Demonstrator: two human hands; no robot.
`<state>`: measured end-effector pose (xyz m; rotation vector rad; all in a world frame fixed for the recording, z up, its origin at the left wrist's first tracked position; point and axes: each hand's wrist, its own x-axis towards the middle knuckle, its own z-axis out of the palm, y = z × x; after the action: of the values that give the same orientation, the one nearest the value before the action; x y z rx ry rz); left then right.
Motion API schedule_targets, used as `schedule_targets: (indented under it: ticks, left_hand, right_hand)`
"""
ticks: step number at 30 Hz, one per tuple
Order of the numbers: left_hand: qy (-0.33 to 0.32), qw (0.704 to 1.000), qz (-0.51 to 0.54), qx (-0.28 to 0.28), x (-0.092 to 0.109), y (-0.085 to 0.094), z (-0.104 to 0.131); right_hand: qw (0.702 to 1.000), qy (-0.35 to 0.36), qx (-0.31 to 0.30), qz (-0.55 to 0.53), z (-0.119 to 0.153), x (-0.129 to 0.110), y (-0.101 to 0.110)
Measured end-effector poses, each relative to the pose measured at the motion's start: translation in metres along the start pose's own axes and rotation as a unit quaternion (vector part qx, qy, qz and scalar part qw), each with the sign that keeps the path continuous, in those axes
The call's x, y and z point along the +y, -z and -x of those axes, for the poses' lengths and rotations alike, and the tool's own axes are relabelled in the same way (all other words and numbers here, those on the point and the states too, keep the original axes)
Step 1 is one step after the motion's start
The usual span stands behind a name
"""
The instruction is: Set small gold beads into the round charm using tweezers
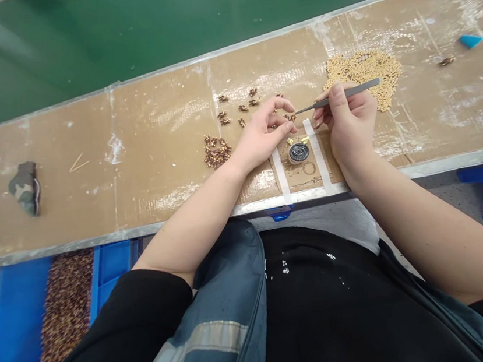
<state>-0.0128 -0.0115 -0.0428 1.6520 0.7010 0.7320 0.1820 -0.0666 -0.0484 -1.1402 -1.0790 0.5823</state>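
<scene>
**Tweezers meeting a small brown part above the taped pad**

The right hand (349, 124) is gripping a pair of grey tweezers (337, 96), fingers closed around the shaft with the thumb lying along the top. The tweezer tips are reaching left to a small brown part (290, 117), which the left hand (264, 134) is pinching between thumb and fingertips. Whether the tips are actually touching the part is too small to tell.

Both hands are hovering just above a cardboard pad (299, 168) taped down with two white strips, and a small round dark container (298, 152) is sitting on it, just below the fingers. The pad is running right up to the near metal edge of the workbench (92, 182), so the wrists are crossing that edge.

A heap of pale yellow pieces (369, 74) is lying just behind the right hand, close to the tweezer handle. A cluster of brown parts (217, 151) is lying just left of the left wrist, with scattered brown parts (241, 103) beyond it. Farther left the bench surface is lying largely bare as far as a camouflage-patterned cloth item (25, 187). The green belt (160, 20) is bordering the far edge. A blue bin (111, 267) of brown parts is sitting below the near edge, left of the person's knee.
</scene>
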Motion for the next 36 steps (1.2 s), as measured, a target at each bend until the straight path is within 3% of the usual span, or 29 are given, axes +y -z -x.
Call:
schedule_targets:
  ticks: [15, 24, 29, 36]
  left_hand:
    - [0.021, 0.999, 0.027, 0.001, 0.0, 0.0, -0.001]
    - [0.034, 0.999, -0.003, 0.007, 0.006, -0.001, 0.001]
    - [0.023, 1.0, -0.01, 0.015, 0.004, 0.0, 0.002]
    - [0.037, 0.999, -0.006, 0.025, 0.008, -0.002, 0.0]
  right_hand:
    - [0.999, 0.02, -0.02, 0.035, 0.005, 0.0, 0.001]
    - [0.999, -0.033, 0.039, 0.01, 0.005, -0.012, -0.003]
    - [0.997, -0.056, 0.036, 0.027, 0.005, -0.013, -0.001]
    - [0.999, -0.017, 0.025, 0.03, 0.006, -0.003, 0.001]
